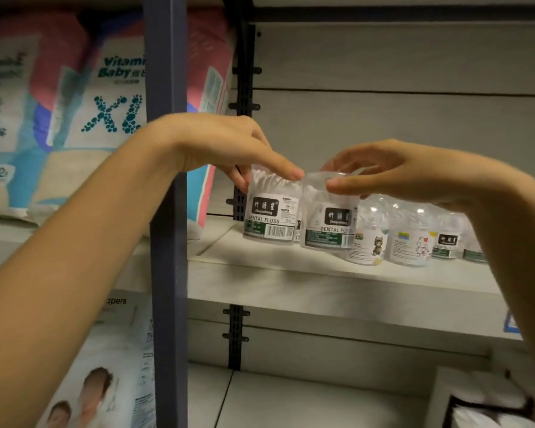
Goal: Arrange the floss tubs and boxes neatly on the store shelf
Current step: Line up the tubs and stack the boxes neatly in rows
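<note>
Two clear dental floss tubs with green-and-white labels stand side by side at the left end of the grey shelf point(291, 273). My left hand point(229, 146) grips the top of the left tub point(271, 217) from above. The lid of the right tub point(329, 227) is pinched by my right hand point(393, 171). To their right stand a tub with a cat picture point(368, 242), one with a bear picture point(413, 242), and two more green-labelled tubs point(447, 242), the farthest partly hidden behind my right forearm.
A dark blue upright post point(167, 211) stands in front of the shelf's left edge. Diaper packs point(74, 118) fill the bay to the left. A black slotted bracket point(238, 196) runs behind the tubs. Below is a lower shelf point(306, 396) with a box point(482, 400) at right.
</note>
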{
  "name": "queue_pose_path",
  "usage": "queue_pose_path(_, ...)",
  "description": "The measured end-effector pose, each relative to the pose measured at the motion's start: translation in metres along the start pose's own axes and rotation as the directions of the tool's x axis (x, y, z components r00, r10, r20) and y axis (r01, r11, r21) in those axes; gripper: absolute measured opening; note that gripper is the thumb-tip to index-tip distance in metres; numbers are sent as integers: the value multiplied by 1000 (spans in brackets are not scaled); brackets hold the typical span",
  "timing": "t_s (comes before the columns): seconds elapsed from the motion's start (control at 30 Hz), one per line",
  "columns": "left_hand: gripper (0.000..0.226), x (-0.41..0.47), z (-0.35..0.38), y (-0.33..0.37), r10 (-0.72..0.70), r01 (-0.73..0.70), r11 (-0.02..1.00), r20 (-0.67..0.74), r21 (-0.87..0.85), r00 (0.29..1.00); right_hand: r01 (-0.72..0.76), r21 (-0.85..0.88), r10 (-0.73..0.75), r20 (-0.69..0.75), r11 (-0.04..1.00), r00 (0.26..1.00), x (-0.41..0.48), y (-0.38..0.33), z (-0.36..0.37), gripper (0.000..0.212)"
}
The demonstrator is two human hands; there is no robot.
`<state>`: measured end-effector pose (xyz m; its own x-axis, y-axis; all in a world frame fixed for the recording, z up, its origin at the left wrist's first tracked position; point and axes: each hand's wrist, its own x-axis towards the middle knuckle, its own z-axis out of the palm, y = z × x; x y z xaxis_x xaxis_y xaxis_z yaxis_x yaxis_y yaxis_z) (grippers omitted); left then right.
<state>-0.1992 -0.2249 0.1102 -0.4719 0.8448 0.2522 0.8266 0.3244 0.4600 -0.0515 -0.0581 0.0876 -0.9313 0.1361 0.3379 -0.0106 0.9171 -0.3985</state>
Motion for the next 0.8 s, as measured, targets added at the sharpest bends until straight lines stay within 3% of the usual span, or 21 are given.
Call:
queue_pose_path(0.37,66,26,53,52,149,-157,986,-120,-61,982,-79,3,79,-149,997,986,-56,42,-31,52)
queue_pose_path(0.5,50,47,95,95,167,-191,973,-181,-127,969,-104,5,103,-202,995,974,-86,83,-59,46)
queue_pose_path(0.63,50,70,139,135,130,-161,980,-236,-118,963,-141,-22,132,-223,990,966,-110,133,-83,52)
queue_pose_path(0.8,61,96,184,162,91,-89,996,-253,21,963,-117,-65,100,-215,991,971,-120,192,-89,35)
